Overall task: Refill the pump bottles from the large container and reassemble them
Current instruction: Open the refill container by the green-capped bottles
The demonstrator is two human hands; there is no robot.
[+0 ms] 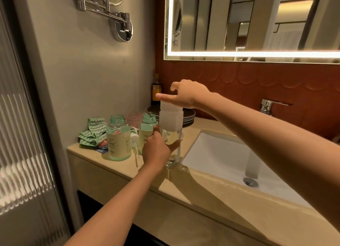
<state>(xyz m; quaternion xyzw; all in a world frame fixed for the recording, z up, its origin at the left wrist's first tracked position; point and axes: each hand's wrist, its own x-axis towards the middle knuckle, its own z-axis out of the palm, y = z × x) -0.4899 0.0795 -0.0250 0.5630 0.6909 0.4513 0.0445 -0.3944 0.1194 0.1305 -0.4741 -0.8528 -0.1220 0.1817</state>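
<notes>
A tall clear bottle (174,144) with a frosted white top (171,117) stands on the beige counter (211,199) beside the sink. My left hand (156,152) grips its clear body. My right hand (185,95) rests on the white top, fingers partly spread. Two teal-tinted bottles with open threaded necks stand to the left: one (118,141) nearer the wall, the other (148,130) partly hidden behind my left hand. A white pump head with its tube (134,144) lies between them.
A green zigzag cloth (92,133) lies crumpled by the wall. Dark plates (187,115) are stacked behind the bottles, beside a brown bottle (156,91). The white sink (230,157) with its drain and a chrome faucet (268,106) sit to the right. A lit mirror hangs above.
</notes>
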